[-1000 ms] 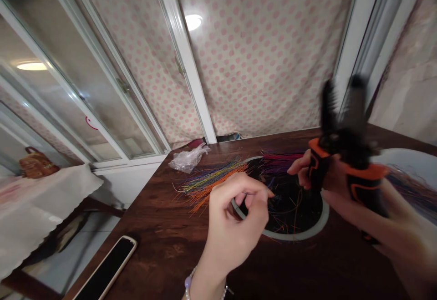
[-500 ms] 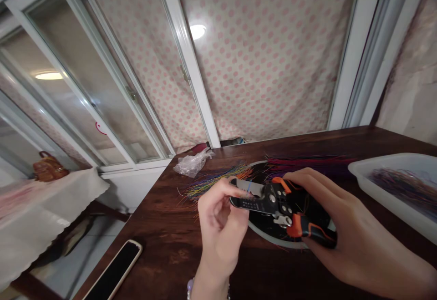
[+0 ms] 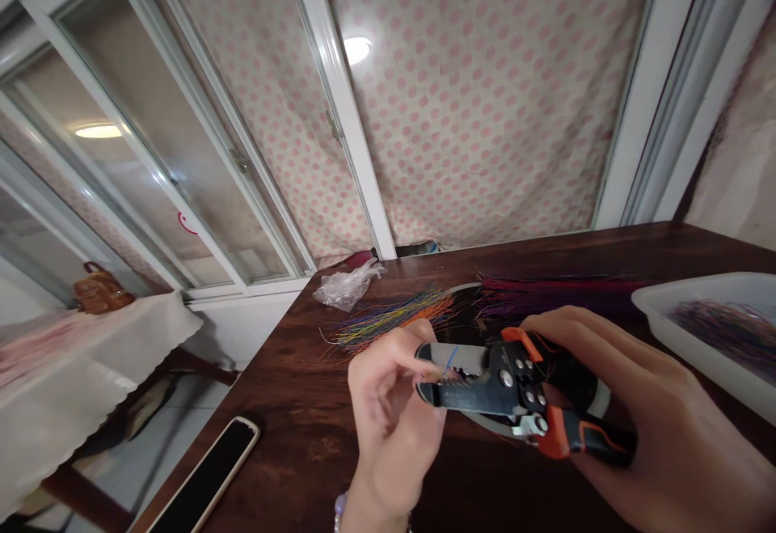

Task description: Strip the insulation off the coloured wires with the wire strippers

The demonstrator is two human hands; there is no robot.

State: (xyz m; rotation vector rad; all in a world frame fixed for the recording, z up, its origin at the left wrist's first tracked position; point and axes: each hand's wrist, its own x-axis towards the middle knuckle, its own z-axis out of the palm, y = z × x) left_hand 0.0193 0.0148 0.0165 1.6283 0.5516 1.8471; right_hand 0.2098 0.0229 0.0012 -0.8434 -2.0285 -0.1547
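Left fingers (image 3: pixel 406 355) pinched tight on thin blue wire (image 3: pixel 449 361) at wire stripper (image 3: pixel 506 383) jaws; right fingers (image 3: pixel 570 335) closed round handles. Coloured wires (image 3: pixel 394 321) just beyond left fingers; tray (image 3: pixel 679 335) beyond right.

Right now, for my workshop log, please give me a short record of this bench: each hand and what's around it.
Left hand: holds a thin blue wire at the stripper's jaws
Right hand: grips an orange-and-black wire stripper
Nearby: loose coloured wires on a dark wooden table
Rest: white plastic tray holding more wires; crumpled plastic bag; phone
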